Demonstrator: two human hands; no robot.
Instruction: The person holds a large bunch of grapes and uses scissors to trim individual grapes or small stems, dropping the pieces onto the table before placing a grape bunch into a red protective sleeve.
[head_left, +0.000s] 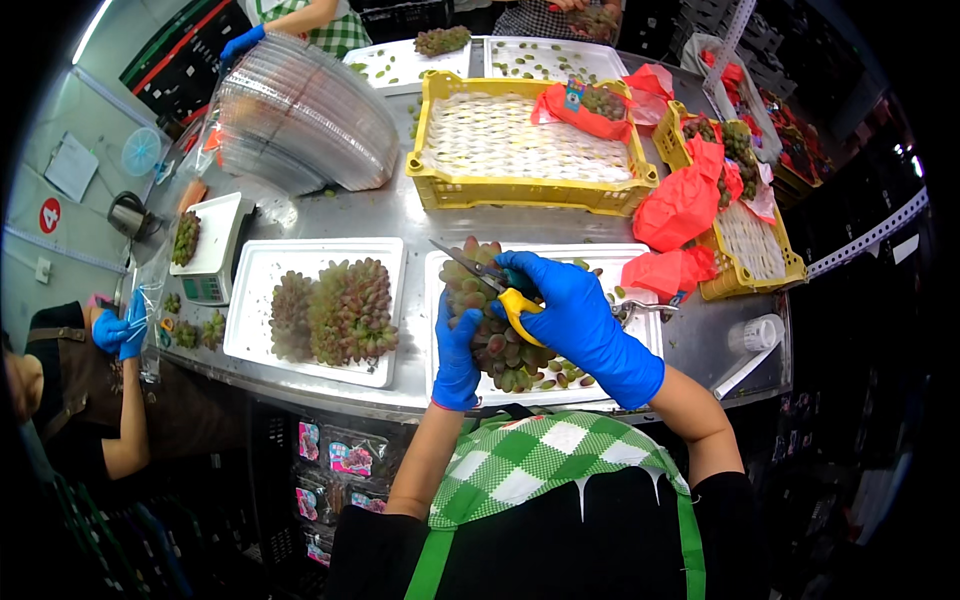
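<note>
My left hand (456, 356), in a blue glove, supports a bunch of reddish-green grapes (502, 349) from its left side. My right hand (574, 311), gloved too, grips yellow-handled scissors (517, 307). Their blades point up and left across the top of the bunch; whether they touch a stem cannot be made out. Beneath the bunch lies a white foam tray (645, 341) with several loose grapes on it. Pruning shears (637, 307) rest at that tray's right side. To the left, another white tray (247, 337) holds more bunches (352, 311).
A yellow crate (525, 199) stands behind the trays, and a second crate (757, 281) with red paper wraps (679, 202) is at right. Stacked clear plastic containers (307, 112) and a scale (210, 255) are at left. Co-workers stand left and across the metal table (322, 210).
</note>
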